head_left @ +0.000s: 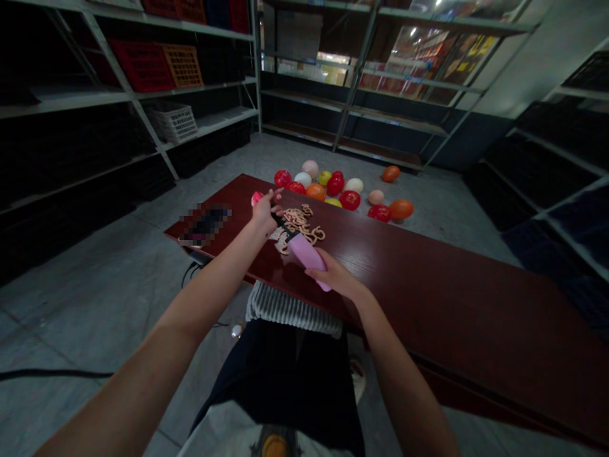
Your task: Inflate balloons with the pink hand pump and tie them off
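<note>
My right hand (335,276) is wrapped round the pink body of a balloon pump (307,252), which lies slantwise above the table's near part. The pump's black end points up and left toward my left hand (265,214). There my left hand is curled round a small pinkish-red balloon (257,197) near the pump's tip, a finger or two sticking out to the right. The exact join between balloon and tip is hidden by the hand. Right behind the pump is a loose pile of beige, curled strips (299,219) on the dark red table (404,273).
A blurred-out dark flat object (207,225) lies at the table's left end. Several inflated balloons (335,185) rest on the floor beyond the table. Metal shelves (304,98) with crates (178,122) line the room. A grey ribbed cloth (290,309) hangs at the near edge.
</note>
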A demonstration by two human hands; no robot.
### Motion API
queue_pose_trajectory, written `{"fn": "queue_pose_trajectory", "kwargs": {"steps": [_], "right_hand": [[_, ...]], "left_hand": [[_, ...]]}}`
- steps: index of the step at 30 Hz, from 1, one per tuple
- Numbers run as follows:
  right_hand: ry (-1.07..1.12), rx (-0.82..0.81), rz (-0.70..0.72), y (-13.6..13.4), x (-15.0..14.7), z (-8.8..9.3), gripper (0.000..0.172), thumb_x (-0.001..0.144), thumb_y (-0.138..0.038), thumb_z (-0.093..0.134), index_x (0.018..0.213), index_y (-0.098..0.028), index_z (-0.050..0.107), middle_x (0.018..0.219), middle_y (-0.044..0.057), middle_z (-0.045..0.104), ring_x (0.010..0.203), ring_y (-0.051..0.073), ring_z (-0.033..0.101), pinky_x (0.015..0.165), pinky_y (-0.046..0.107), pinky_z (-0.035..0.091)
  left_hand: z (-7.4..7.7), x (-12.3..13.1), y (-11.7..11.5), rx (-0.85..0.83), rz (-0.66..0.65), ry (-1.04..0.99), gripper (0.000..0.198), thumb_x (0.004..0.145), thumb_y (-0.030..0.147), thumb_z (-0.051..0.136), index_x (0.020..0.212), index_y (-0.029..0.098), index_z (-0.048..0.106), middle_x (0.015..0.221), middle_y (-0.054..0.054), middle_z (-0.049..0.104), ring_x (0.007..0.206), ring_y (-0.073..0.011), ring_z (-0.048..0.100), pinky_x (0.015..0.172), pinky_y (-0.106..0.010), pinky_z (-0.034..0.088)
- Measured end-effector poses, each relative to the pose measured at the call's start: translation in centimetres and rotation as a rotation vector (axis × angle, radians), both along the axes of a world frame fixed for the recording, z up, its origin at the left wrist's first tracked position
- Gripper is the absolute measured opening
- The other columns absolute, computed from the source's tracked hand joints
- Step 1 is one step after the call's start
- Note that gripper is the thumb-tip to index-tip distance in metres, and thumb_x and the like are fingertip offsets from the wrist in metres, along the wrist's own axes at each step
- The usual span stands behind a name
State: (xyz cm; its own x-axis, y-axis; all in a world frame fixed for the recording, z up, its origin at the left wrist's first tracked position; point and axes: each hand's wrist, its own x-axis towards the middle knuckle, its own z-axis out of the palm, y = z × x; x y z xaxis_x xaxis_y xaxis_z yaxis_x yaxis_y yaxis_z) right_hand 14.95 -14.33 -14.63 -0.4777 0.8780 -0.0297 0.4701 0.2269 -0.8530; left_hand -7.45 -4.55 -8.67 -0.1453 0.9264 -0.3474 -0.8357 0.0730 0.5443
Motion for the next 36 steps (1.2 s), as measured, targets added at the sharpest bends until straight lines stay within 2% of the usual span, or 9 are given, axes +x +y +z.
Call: {"fn": "queue_pose_trajectory", "kwargs": {"steps": [4, 8, 14, 17, 20, 24, 28, 32, 36], "right_hand": [[-0.387, 0.293, -0.086, -0.4, 0.7, 0.7, 0.068, 0.088, -0.039, 0.068, 0.150, -0.028, 0.045, 0.143, 0.010, 0.061, 0.116, 0.032, 0.065, 0.097, 0.044, 0.051], [-0.623, 0.560, -0.122, -0.7, 1.6, 0.3, 0.063, 0.094, -0.035, 0.058, 0.153, -0.023, 0.041, 0.138, 0.012, 0.063, 0.116, 0.030, 0.065, 0.091, 0.040, 0.053], [-0.664, 0.782, -0.185, 1.4, 2.4, -1.1, 0.061, 0.096, -0.033, 0.055, 0.154, -0.024, 0.039, 0.129, 0.011, 0.067, 0.107, 0.028, 0.066, 0.080, 0.035, 0.052], [-0.618, 0.818, -0.233, 2.6, 2.6, -2.1, 0.058, 0.094, -0.031, 0.056, 0.151, -0.023, 0.044, 0.126, 0.010, 0.069, 0.102, 0.026, 0.067, 0.076, 0.032, 0.051], [-0.550, 0.827, -0.331, 3.3, 2.9, -3.2, 0.055, 0.089, -0.031, 0.062, 0.143, -0.022, 0.052, 0.123, 0.010, 0.071, 0.097, 0.024, 0.069, 0.076, 0.031, 0.051], [-0.494, 0.821, -0.418, 3.5, 3.5, -4.1, 0.051, 0.085, -0.033, 0.067, 0.133, -0.021, 0.059, 0.116, 0.008, 0.073, 0.090, 0.024, 0.071, 0.072, 0.031, 0.050], [-0.470, 0.801, -0.465, 3.7, 3.7, -4.3, 0.049, 0.084, -0.032, 0.066, 0.131, -0.021, 0.060, 0.114, 0.008, 0.074, 0.089, 0.023, 0.071, 0.072, 0.031, 0.051], [-0.462, 0.764, -0.507, 3.9, 3.7, -4.3, 0.051, 0.084, -0.034, 0.065, 0.133, -0.021, 0.059, 0.116, 0.008, 0.074, 0.089, 0.023, 0.071, 0.074, 0.031, 0.051], [-0.472, 0.732, -0.545, 3.9, 3.8, -4.1, 0.052, 0.083, -0.034, 0.065, 0.133, -0.020, 0.059, 0.115, 0.008, 0.074, 0.090, 0.023, 0.071, 0.073, 0.031, 0.050]], "left_hand": [[1.1, -2.7, 0.6, -0.034, 0.155, -0.020, 0.029, 0.105, 0.023, 0.043, 0.084, 0.015, 0.061, 0.052, 0.004, 0.052, 0.029, -0.0033, 0.026, 0.032, -0.017, 0.021], [2.7, -4.7, 0.6, -0.064, 0.251, -0.027, 0.032, 0.106, 0.027, 0.043, 0.077, 0.017, 0.052, 0.052, 0.003, 0.053, 0.029, -0.0029, 0.027, 0.031, -0.015, 0.021], [5.8, -4.6, 0.5, 0.054, 0.243, 0.024, 0.047, 0.108, 0.043, 0.037, 0.073, 0.016, 0.052, 0.051, 0.002, 0.051, 0.029, -0.0022, 0.026, 0.031, -0.015, 0.020], [6.4, -3.7, 0.7, 0.146, 0.298, 0.055, 0.054, 0.103, 0.058, 0.041, 0.066, 0.018, 0.042, 0.050, 0.003, 0.048, 0.030, -0.0025, 0.027, 0.032, -0.015, 0.021], [6.1, -2.3, 1.1, 0.193, 0.349, 0.082, 0.058, 0.097, 0.061, 0.052, 0.063, 0.019, 0.031, 0.049, 0.005, 0.042, 0.031, -0.0034, 0.027, 0.033, -0.017, 0.023], [4.9, 0.8, 1.9, 0.223, 0.310, 0.095, 0.054, 0.100, 0.046, 0.056, 0.061, 0.019, 0.029, 0.047, 0.006, 0.035, 0.032, -0.0046, 0.024, 0.034, -0.019, 0.022], [3.1, 4.9, 2.5, 0.218, 0.230, 0.087, 0.049, 0.104, 0.031, 0.046, 0.060, 0.019, 0.029, 0.046, 0.006, 0.034, 0.032, -0.0042, 0.024, 0.035, -0.019, 0.020], [1.1, 9.1, 2.4, 0.229, 0.138, 0.121, 0.050, 0.104, 0.032, 0.048, 0.058, 0.019, 0.032, 0.046, 0.006, 0.034, 0.032, -0.0039, 0.024, 0.036, -0.019, 0.021], [-0.1, 11.2, 2.4, 0.225, 0.117, 0.141, 0.050, 0.103, 0.029, 0.049, 0.056, 0.019, 0.033, 0.045, 0.005, 0.034, 0.032, -0.0047, 0.024, 0.036, -0.021, 0.021]]}}
